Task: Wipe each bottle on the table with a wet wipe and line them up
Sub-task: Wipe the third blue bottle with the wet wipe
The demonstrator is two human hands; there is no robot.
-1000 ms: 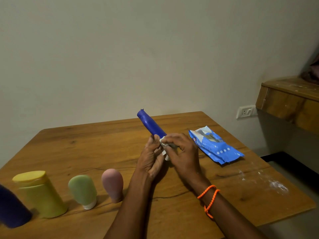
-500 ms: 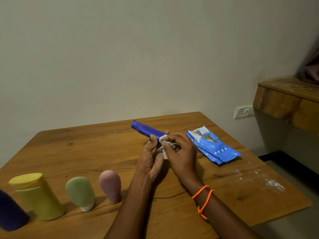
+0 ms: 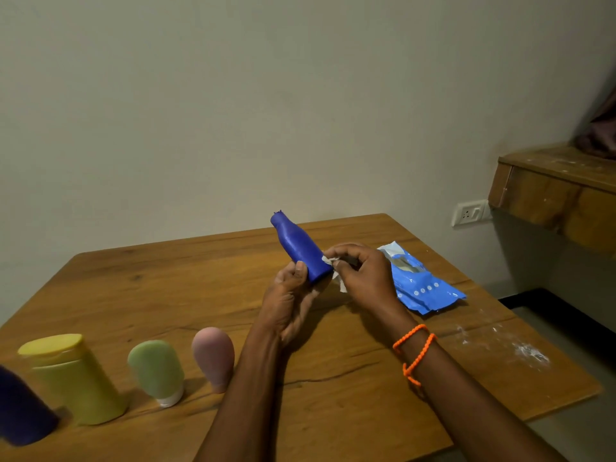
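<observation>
Holding: the left grip point(image 3: 290, 300) curled its fingers and thumb round the lower end of the blue bottle point(image 3: 300, 250), above the middle of the desk point(image 3: 166, 288).
Blue bottle: it was tilted, its narrow neck pointing up and toward the far edge, its base down by both grips.
Wiping: the right grip point(image 3: 361, 275) pinched a crumpled white wet wipe point(image 3: 336, 273) against the bottle's base.
Wrist: an orange cord bracelet point(image 3: 415, 353) wound round the right wrist.
Row: 4 bottles stood along the near-left edge, cap down where caps showed: a dark blue bottle point(image 3: 21, 411) cut off at the left corner, a yellow bottle point(image 3: 71, 378), a green bottle point(image 3: 156, 371) and a pink bottle point(image 3: 213, 356).
Pack: a blue wipes pack point(image 3: 420, 281) lay flat near the far-right corner, just beside the right grip.
Marks: white powdery smears point(image 3: 530, 353) sat near the right edge.
</observation>
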